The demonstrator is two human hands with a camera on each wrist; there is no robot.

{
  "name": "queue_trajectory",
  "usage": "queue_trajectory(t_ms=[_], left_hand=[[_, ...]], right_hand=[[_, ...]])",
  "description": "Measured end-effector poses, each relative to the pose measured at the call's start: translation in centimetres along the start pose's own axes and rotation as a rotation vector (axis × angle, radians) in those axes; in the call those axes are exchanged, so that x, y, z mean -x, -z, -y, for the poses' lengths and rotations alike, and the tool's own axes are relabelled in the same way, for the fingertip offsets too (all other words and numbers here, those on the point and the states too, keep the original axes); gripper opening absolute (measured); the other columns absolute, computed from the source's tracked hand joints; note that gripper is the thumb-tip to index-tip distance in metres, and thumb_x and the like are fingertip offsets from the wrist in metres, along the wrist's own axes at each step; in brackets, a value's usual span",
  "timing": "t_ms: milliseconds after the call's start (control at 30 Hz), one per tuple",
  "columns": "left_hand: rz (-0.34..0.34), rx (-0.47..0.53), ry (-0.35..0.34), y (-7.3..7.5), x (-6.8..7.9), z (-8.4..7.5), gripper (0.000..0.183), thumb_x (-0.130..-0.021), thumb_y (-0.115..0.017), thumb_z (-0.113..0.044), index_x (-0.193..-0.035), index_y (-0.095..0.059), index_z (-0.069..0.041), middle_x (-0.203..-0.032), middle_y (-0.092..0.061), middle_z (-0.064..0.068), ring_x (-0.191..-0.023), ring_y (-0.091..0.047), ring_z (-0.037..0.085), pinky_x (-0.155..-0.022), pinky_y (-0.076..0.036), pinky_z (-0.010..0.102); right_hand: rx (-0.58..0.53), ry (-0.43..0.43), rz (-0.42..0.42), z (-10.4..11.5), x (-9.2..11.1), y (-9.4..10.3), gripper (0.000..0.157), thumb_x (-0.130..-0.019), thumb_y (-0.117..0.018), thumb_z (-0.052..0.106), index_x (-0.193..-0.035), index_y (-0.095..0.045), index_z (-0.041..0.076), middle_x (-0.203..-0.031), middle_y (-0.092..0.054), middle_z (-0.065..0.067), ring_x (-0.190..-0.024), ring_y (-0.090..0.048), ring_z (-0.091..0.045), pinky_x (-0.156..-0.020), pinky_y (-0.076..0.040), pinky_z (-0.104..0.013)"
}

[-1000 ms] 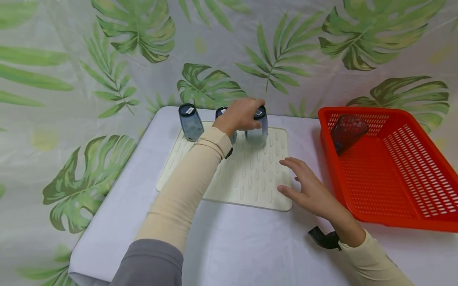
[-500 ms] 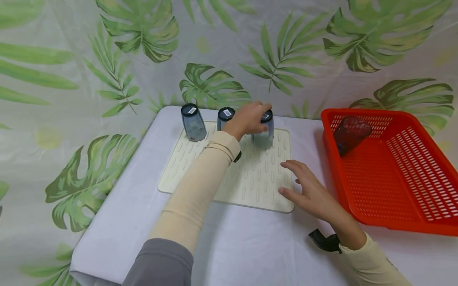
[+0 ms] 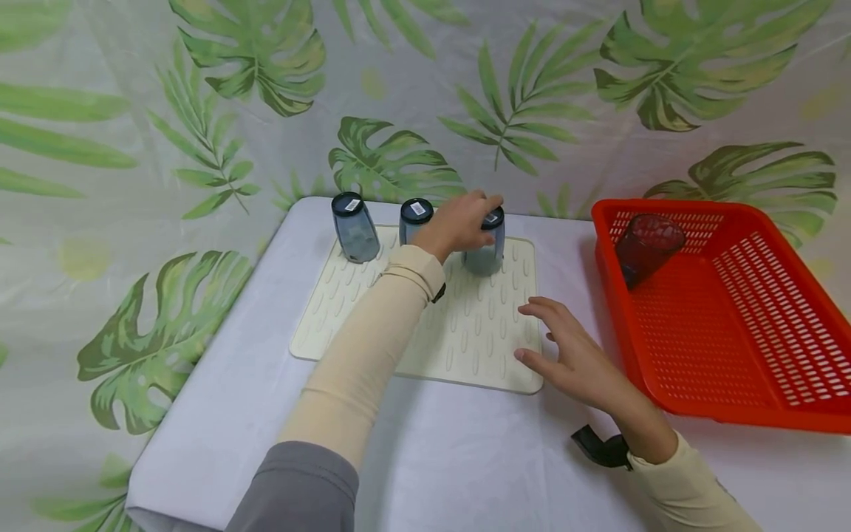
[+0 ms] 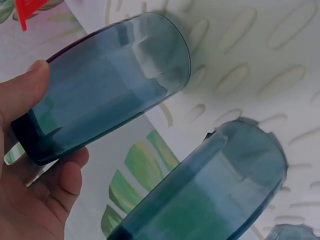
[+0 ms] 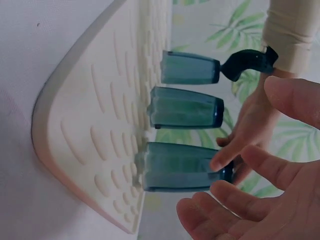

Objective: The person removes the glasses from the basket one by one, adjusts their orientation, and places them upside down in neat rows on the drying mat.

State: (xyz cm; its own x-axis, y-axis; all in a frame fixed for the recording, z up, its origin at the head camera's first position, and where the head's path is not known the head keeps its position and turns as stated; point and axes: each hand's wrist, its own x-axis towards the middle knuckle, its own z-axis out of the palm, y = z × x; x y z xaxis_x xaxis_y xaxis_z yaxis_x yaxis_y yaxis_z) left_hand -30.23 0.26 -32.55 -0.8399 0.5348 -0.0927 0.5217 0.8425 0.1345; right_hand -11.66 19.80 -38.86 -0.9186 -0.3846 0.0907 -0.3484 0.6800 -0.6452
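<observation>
My left hand [image 3: 459, 225] grips an upside-down blue drinking glass [image 3: 490, 255] near its dark base, thumb on one side and fingers on the other. In the left wrist view this glass [image 4: 115, 85] has its rim down at the cream ribbed mat [image 3: 479, 362]; firm contact is hard to tell. Two matching glasses stand inverted to its left: the middle one [image 3: 415, 218], partly behind my hand, and the far-left one [image 3: 356, 233]. My right hand [image 3: 578, 358] hovers by the mat's right edge, fingers spread, holding nothing.
A red perforated basket [image 3: 631, 340] stands on the right of the white-covered table [image 3: 452, 451]. Another glass [image 3: 648, 247] leans in its back left corner. A leaf-patterned cloth [image 3: 412, 89] hangs right behind the table.
My left hand has shifted slightly to the right with the glass and come down a little, bringing the glass lower over the mat. The right hand has hardly moved.
</observation>
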Motion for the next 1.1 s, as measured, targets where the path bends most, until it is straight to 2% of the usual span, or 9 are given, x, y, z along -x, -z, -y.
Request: queue_trajectory(t_ms=[267,733,1100], left_hand=[[-0.003,-0.001,-0.008,-0.9,-0.4,-0.3,0.071,-0.097,-0.063,-0.037,-0.157,-0.029,-0.020,-0.157,-0.039,0.009,-0.138,-0.047,0.027,-0.110,-0.045,0.040],[-0.023,-0.013,-0.047,-1.2,-0.5,0.0,0.068,-0.100,-0.059,-0.033,-0.157,-0.028,-0.016,-0.154,-0.040,0.012,-0.136,-0.049,0.029,-0.110,-0.045,0.039],[0.004,-0.029,-0.031,-1.2,-0.7,0.1,0.069,-0.100,-0.058,-0.035,-0.158,-0.025,-0.019,-0.156,-0.038,0.010,-0.138,-0.046,0.029,-0.113,-0.042,0.040]], right_hand=[[-0.007,0.019,-0.017,0.2,-0.1,0.2,0.062,-0.090,-0.071,0.019,-0.144,-0.043,0.006,-0.154,-0.035,-0.019,-0.137,-0.039,-0.037,-0.099,-0.050,-0.059],[-0.017,0.008,-0.002,0.4,-0.3,0.6,0.063,-0.091,-0.070,0.020,-0.144,-0.042,0.004,-0.153,-0.036,-0.020,-0.137,-0.039,-0.036,-0.100,-0.050,-0.059],[-0.021,-0.013,0.014,0.3,-0.3,0.9,0.065,-0.091,-0.071,0.022,-0.145,-0.040,0.005,-0.155,-0.034,-0.018,-0.137,-0.039,-0.036,-0.101,-0.049,-0.059]])
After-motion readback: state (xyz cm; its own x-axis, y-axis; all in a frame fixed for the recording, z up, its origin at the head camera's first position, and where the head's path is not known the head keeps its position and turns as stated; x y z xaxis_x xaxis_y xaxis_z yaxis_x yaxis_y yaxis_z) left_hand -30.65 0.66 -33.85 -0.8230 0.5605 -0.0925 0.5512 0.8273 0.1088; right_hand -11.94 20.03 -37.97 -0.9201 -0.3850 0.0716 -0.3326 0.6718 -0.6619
